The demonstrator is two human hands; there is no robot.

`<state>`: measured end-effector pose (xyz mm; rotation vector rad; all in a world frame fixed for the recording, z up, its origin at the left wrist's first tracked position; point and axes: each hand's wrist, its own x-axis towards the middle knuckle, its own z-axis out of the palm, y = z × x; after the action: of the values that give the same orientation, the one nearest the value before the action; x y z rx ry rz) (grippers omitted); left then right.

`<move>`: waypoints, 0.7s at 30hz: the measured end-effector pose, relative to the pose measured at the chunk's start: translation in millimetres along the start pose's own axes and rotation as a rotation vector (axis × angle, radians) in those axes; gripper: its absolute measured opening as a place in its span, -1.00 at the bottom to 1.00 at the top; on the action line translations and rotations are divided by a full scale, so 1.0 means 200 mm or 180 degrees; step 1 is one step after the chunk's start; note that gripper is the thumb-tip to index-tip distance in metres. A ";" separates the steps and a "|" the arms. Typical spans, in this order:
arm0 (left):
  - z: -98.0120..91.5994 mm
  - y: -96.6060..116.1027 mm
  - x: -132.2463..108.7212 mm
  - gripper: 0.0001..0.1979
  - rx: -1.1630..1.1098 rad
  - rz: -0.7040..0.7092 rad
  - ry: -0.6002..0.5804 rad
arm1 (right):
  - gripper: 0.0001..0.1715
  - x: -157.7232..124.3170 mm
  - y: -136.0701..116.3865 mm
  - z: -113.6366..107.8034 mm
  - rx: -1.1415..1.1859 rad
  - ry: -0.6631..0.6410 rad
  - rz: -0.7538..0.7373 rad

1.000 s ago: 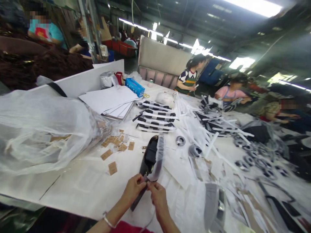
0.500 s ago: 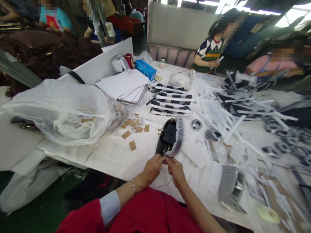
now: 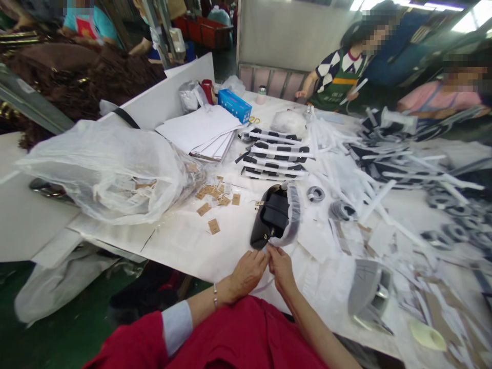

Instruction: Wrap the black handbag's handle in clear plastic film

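A glossy black handbag lies on the table in front of me. Its curved handle is wrapped in pale, see-through material, and a dark bundle rests within the handle's curve. Close to the bag's near end, my left hand is closed, thumb and fingers pinched together. My right hand pinches just beside it, the fingertips of both nearly meeting. Whatever sits between the fingertips is too small and hidden to name. A thin pale strip shows below the hands.
Brown tags lie scattered on the left by a large clear plastic bag. Wrapped straps are stacked behind the handbag. To the right are coiled rolls, a grey bag-shaped piece and white strips. Two co-workers sit across the table.
Both hands have drawn slightly back from the handbag's near end, still pinched together. The whole view has shifted a little. Across the table, a co-worker's arm now reaches out sideways.
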<state>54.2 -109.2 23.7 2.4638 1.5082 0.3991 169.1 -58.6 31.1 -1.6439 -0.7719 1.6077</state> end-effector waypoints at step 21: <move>0.05 -0.10 -0.02 -0.48 -0.5232 -0.1772 -0.0437 | -0.46 0.03 -0.03 -0.05 -0.0372 -0.0286 0.0070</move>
<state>39.0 -104.1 6.6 0.7504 0.9456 0.8337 179.2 -51.9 32.2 -1.6759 -0.9120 1.6897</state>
